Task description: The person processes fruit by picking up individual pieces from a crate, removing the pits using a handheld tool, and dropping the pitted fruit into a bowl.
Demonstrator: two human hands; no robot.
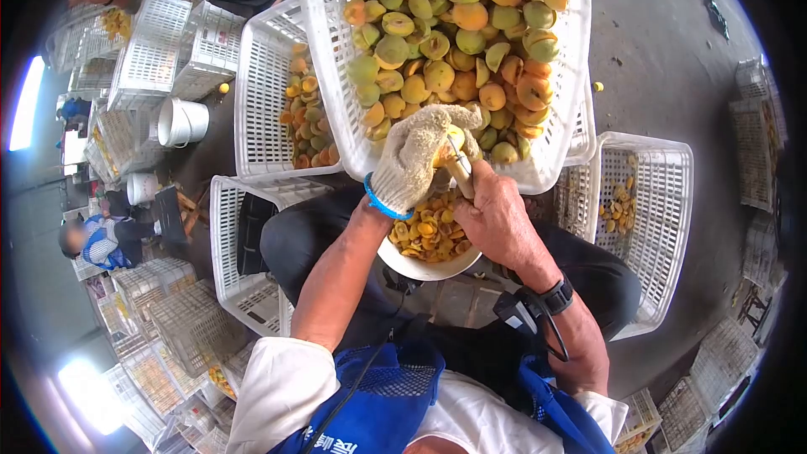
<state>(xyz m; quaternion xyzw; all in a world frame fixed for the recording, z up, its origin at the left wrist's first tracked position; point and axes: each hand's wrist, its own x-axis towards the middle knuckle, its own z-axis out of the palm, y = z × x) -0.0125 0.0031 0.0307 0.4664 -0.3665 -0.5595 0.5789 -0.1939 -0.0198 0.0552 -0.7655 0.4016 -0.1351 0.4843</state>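
View from above a seated person's lap; the left hand (414, 160), in a knitted work glove with a blue cuff, is closed around a small yellow fruit (455, 138), held just over the near rim of a large white crate (334, 76); the glove covers most of the fruit, so only a sliver shows; the bare right hand (498, 217), with a dark watch (557, 295) on its wrist, is clenched around the wooden handle of a knife (460, 173), whose blade points up into the fruit; both hands hang over a white bowl (420, 273) resting on the lap, and they hide its far side; the bowl holds orange cut pieces; the large crate is heaped with green and orange halved fruit; a second crate (261, 92) to its left holds a smaller amount, a crate on the right (664, 202) holds a few pieces, and another crate (229, 235) sits by the left knee; further left stand a white bucket (181, 122), stacks of crates and another person (102, 240); one loose fruit (598, 86) lies on the concrete floor (656, 50).
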